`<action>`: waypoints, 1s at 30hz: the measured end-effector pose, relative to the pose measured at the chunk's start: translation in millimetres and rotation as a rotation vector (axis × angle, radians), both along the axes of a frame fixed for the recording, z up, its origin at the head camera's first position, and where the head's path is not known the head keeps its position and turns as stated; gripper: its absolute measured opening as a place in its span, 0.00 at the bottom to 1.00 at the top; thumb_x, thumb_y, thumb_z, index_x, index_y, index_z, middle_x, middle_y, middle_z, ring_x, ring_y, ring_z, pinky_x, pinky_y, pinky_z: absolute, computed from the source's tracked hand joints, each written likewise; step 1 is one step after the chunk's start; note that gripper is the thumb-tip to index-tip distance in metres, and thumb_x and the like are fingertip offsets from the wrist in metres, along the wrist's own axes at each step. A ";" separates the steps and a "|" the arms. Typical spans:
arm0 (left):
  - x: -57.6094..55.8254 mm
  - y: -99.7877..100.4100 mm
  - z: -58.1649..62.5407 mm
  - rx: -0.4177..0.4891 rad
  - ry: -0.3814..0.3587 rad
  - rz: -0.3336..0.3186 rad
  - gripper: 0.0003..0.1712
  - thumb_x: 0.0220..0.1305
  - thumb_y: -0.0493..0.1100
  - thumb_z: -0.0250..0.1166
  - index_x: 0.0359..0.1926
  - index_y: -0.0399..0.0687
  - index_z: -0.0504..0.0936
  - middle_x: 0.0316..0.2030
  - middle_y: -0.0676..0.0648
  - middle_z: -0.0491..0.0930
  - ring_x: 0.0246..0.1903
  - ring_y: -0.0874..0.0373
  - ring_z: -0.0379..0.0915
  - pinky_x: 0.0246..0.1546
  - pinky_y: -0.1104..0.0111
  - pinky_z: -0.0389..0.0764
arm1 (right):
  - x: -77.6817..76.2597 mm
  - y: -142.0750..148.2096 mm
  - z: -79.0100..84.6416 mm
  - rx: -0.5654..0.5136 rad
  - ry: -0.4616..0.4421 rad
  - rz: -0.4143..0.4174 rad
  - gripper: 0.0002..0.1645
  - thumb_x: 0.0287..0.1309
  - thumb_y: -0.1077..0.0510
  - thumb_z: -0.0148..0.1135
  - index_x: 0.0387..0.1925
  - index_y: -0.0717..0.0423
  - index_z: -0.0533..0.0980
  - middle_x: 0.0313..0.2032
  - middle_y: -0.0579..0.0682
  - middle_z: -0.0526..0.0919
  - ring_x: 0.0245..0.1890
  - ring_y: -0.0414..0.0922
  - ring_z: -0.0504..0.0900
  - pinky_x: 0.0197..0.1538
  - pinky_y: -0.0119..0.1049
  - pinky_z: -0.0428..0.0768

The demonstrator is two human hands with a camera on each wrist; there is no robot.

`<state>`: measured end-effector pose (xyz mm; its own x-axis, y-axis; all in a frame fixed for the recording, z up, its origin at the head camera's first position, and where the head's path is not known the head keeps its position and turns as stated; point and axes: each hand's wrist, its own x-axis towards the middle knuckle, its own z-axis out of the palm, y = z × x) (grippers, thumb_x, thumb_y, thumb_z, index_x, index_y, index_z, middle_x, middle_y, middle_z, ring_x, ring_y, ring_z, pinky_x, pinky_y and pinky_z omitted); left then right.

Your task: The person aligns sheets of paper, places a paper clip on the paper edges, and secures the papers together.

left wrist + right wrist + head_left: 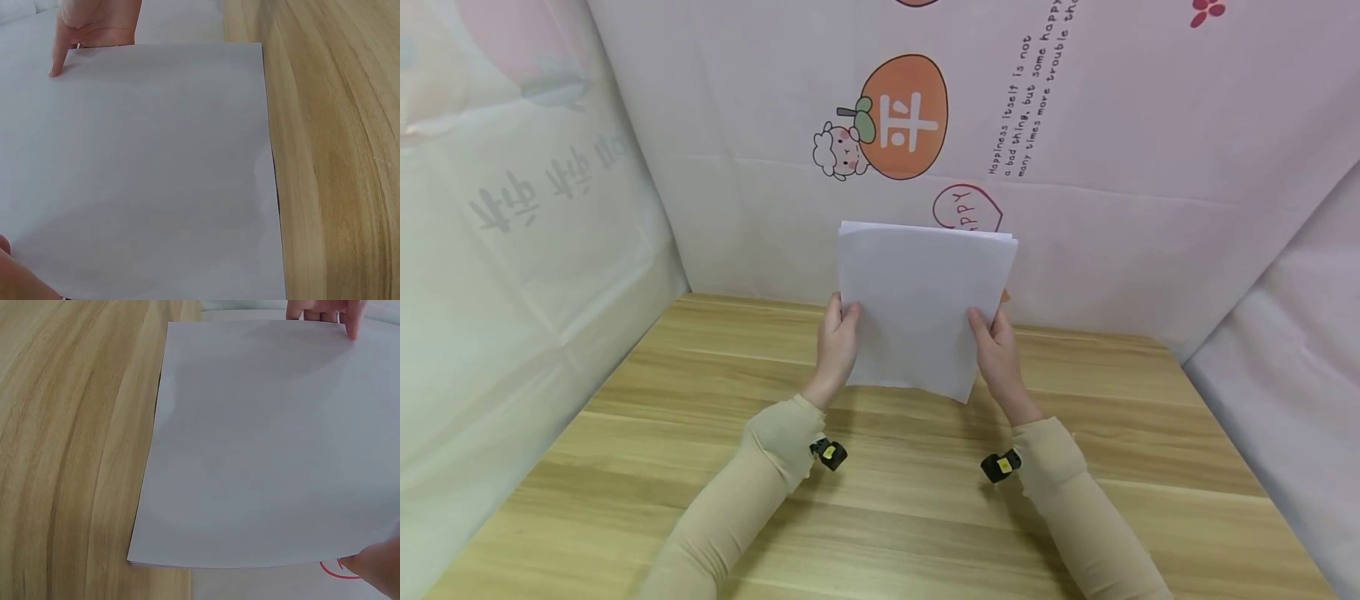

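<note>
A stack of blank white paper (921, 308) is held up between both hands at the far part of the table, its near edge slightly bent. The left hand (837, 346) grips the stack's left edge, thumb lying on the top sheet and fingers behind it. On the opposite edge the right hand (997, 357) grips the same way, its thumb on the front. In the left wrist view the paper (162, 169) spreads wide, with the right hand (94, 22) at its far edge. From the right wrist view, the left hand (328, 314) shows at the far side of the sheets.
The wood-grain table (910, 500) lies under the arms. Behind it hangs a pale printed cloth (760, 225) with an orange fruit cartoon and lettering. More pale cloth (535, 275) walls off the left side, and another sheet closes the right. Each sleeve cuff carries a small black camera (831, 454).
</note>
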<state>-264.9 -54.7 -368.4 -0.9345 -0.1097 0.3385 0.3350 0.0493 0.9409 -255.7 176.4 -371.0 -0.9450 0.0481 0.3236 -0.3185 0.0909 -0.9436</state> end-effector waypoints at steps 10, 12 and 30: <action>2.6 3.1 1.2 0.040 0.041 0.018 0.16 0.72 0.38 0.44 0.54 0.34 0.68 0.51 0.38 0.73 0.54 0.49 0.67 0.58 0.58 0.66 | 3.0 -2.2 2.2 -0.023 0.025 0.000 0.28 0.72 0.51 0.43 0.67 0.61 0.57 0.63 0.57 0.67 0.64 0.47 0.66 0.69 0.42 0.59; 3.7 3.8 2.5 0.048 0.045 0.031 0.15 0.72 0.38 0.45 0.53 0.33 0.69 0.50 0.37 0.73 0.53 0.49 0.68 0.57 0.58 0.66 | 3.8 -2.5 3.1 -0.027 0.041 0.004 0.29 0.71 0.50 0.43 0.66 0.61 0.58 0.62 0.57 0.68 0.63 0.46 0.67 0.68 0.43 0.61; 22.6 -0.9 24.6 0.075 -0.003 -0.069 0.23 0.74 0.40 0.43 0.64 0.32 0.60 0.63 0.37 0.65 0.67 0.49 0.56 0.68 0.57 0.57 | 4.8 -1.2 3.7 -0.030 0.117 0.058 0.29 0.71 0.50 0.44 0.70 0.50 0.55 0.59 0.52 0.70 0.57 0.39 0.71 0.58 0.29 0.69</action>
